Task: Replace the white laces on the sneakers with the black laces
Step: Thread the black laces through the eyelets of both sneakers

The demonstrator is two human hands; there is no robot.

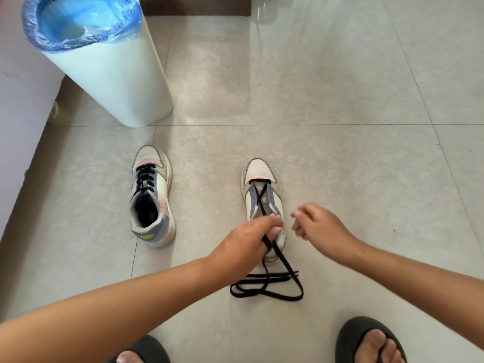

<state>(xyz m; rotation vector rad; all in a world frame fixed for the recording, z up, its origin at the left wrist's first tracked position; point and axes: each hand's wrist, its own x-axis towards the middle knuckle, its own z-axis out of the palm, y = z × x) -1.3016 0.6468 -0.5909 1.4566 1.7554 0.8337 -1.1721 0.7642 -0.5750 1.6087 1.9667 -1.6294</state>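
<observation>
The left sneaker [152,197] stands on the floor [340,153] fully laced in black. The right sneaker [263,195] has only its lowest eyelets threaded. The left hand [246,241] pinches the black lace [267,286], keeping the strands taut; the slack lies looped behind the heel. The right hand [318,224] hovers beside it, fingers loosely curled, holding nothing, probably ready to take an end

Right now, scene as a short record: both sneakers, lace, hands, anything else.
left sneaker: fully laced in black
right sneaker: black lace only in the lowest eyelets, rest loose on the floor
left hand: grips the black lace at the right sneaker's collar
right hand: holds nothing, fingers loosely curled
bin: white, blue liner, behind the left sneaker
white laces: not visible
</observation>
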